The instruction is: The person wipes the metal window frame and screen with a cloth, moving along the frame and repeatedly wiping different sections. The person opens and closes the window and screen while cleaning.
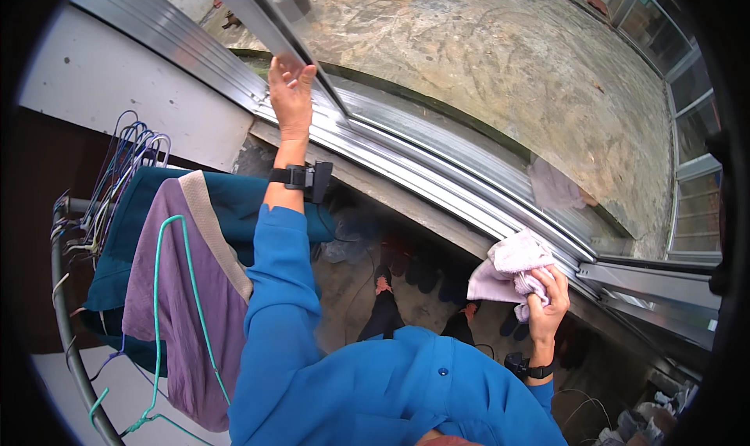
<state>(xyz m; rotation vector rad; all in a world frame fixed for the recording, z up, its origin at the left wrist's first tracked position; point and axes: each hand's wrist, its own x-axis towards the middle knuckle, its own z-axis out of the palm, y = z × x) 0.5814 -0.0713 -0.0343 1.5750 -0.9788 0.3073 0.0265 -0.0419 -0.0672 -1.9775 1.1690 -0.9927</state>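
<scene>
My left hand (291, 97) is raised at the upright metal frame (275, 27) of a sliding glass window, its fingers apart and its palm by the frame's edge. At the lower right, my right hand (548, 302) grips a bunched pale pink cloth (518, 264) by the metal window track (433, 176). Part of the cloth hangs loose to the left of my fingers. The glass shows a faint reflection of the cloth. Whether my left palm presses on the frame is hard to tell.
At left, a metal clothes rack (64, 305) bears hangers (137, 147), a purple garment (187, 305) and a teal cloth (234, 194). Several shoes (430, 273) stand on the floor below the sill. Beyond the glass lie concrete ground and a grey bucket (291, 1). Crumpled plastic (644, 419) lies at lower right.
</scene>
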